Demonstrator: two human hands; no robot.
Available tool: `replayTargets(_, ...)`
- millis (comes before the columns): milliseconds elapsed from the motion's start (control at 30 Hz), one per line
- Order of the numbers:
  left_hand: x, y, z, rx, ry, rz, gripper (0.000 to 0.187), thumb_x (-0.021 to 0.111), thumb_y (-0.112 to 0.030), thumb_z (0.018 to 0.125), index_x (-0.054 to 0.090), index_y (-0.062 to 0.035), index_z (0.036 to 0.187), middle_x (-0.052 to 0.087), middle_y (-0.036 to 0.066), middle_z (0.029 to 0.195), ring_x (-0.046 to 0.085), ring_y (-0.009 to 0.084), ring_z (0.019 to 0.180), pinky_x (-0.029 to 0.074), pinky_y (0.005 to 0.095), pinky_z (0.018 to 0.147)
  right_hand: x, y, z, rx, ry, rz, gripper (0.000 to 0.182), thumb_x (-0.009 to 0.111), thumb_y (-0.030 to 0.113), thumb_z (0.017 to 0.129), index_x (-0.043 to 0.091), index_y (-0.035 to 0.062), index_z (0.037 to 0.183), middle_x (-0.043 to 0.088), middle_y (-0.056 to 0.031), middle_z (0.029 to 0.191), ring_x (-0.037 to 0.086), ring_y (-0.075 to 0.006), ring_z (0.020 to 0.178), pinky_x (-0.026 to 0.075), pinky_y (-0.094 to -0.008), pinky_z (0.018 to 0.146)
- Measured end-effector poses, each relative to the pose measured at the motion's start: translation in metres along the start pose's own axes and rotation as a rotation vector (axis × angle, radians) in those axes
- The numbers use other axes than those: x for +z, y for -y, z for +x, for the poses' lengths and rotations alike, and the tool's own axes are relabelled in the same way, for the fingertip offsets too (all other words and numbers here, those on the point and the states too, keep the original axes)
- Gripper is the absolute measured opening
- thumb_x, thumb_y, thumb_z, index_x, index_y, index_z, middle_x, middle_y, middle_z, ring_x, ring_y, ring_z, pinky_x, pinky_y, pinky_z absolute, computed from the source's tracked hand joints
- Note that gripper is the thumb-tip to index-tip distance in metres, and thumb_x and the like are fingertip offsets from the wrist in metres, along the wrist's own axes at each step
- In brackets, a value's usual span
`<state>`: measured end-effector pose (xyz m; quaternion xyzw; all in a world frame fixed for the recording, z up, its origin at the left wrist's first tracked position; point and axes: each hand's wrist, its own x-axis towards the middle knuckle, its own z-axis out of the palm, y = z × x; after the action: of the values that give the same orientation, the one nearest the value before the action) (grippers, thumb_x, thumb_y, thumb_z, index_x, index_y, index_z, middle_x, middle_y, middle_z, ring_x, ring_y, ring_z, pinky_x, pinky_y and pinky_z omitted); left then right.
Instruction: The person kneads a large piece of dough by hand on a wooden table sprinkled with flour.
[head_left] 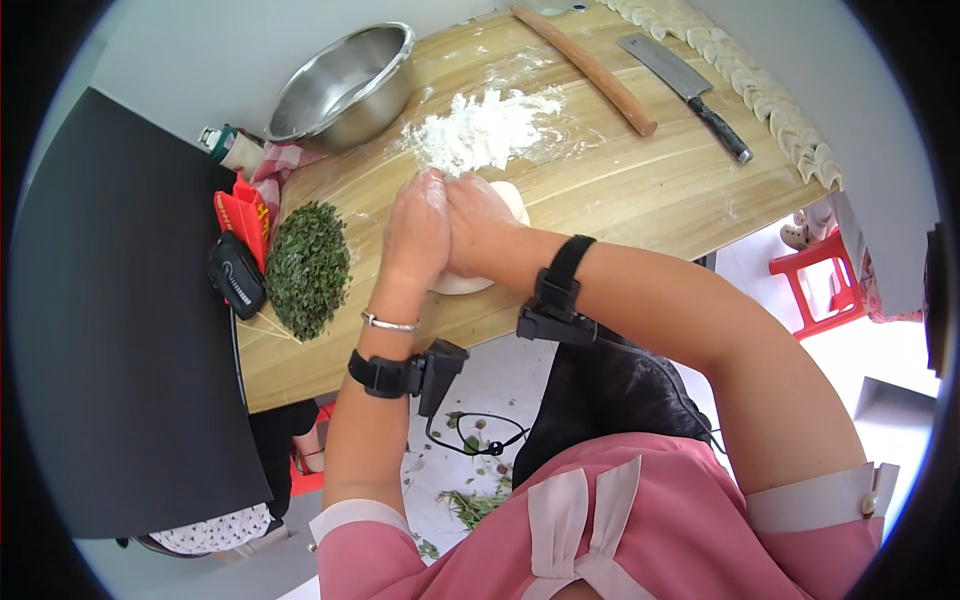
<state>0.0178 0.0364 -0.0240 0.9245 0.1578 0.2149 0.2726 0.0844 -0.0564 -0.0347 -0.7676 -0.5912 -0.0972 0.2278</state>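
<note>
A pale lump of dough lies on the wooden table under my hands, showing at the near side and at the right. My left hand is closed and presses on the dough from the left. Right up against it, my right hand bears down on the same dough, fingers curled over. Flour whitens the fingers of both, and the fingertips are partly hidden. Just beyond the hands, loose white flour is heaped and spread on the wood.
A steel basin stands at the far left, above chopped green leaves, a black case and a red packet. Farther right lie a rolling pin, a cleaver and a row of dumplings. A red stool stands right.
</note>
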Motion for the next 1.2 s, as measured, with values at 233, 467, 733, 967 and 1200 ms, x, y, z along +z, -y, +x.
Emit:
replayTargets(233, 0.005, 0.018, 0.041, -0.193, -0.005, 0.101, 0.047, 0.033, -0.032, 0.101, 0.061, 0.0041, 0.109, 0.062, 0.03, 0.112, 0.056, 0.0473, 0.107, 0.043, 0.0471, 0.093, 0.006, -0.02, 0.042, 0.125, 0.271, 0.101, 0.022, 0.067, 0.03, 0.071, 0.068, 0.0083, 0.077, 0.07, -0.0179, 0.083, 0.068, -0.0322, 0.083, 0.052, -0.0408, 0.073)
replayTargets(467, -0.01, -0.001, 0.029, -0.148, 0.025, 0.377, 0.045, 0.032, -0.031, 0.101, 0.062, 0.0026, 0.108, 0.062, 0.028, 0.112, 0.056, 0.0458, 0.105, 0.044, 0.0494, 0.088, -0.011, -0.013, 0.029, 0.18, 0.088, 0.214, 0.019, 0.068, 0.026, 0.071, 0.07, 0.0077, 0.071, 0.069, -0.0207, 0.079, 0.067, -0.0379, 0.081, 0.053, -0.043, 0.076)
replayTargets(733, -0.027, -0.079, -0.039, 0.156, -0.174, 0.318, 0.022, 0.047, -0.01, 0.093, 0.06, 0.0003, 0.107, 0.06, 0.018, 0.107, 0.056, 0.0392, 0.101, 0.043, 0.0479, 0.088, 0.003, 0.014, -0.013, -0.101, -0.155, 0.306, 0.034, 0.065, 0.031, 0.073, 0.063, 0.0109, 0.101, 0.061, -0.0154, 0.102, 0.055, -0.0343, 0.099, 0.042, -0.0469, 0.082)
replayTargets(967, 0.006, -0.08, -0.074, 0.333, -0.209, 0.262, 0.03, 0.047, -0.014, 0.091, 0.056, -0.0002, 0.117, 0.054, 0.021, 0.116, 0.049, 0.0418, 0.111, 0.039, 0.0489, 0.096, 0.033, 0.011, -0.056, -0.19, -0.186, -0.119, 0.022, 0.06, 0.029, 0.08, 0.06, 0.0129, 0.095, 0.06, -0.0126, 0.096, 0.051, -0.0295, 0.105, 0.038, -0.0453, 0.087)
replayTargets(1200, 0.001, -0.025, -0.015, 0.121, 0.038, 0.125, 0.034, 0.038, -0.021, 0.099, 0.056, 0.0029, 0.116, 0.056, 0.025, 0.115, 0.052, 0.0424, 0.108, 0.04, 0.0464, 0.094, 0.036, -0.005, -0.013, -0.023, -0.23, 0.52, 0.022, 0.062, 0.027, 0.076, 0.06, 0.0113, 0.091, 0.059, -0.0126, 0.096, 0.049, -0.0299, 0.101, 0.036, -0.0424, 0.087)
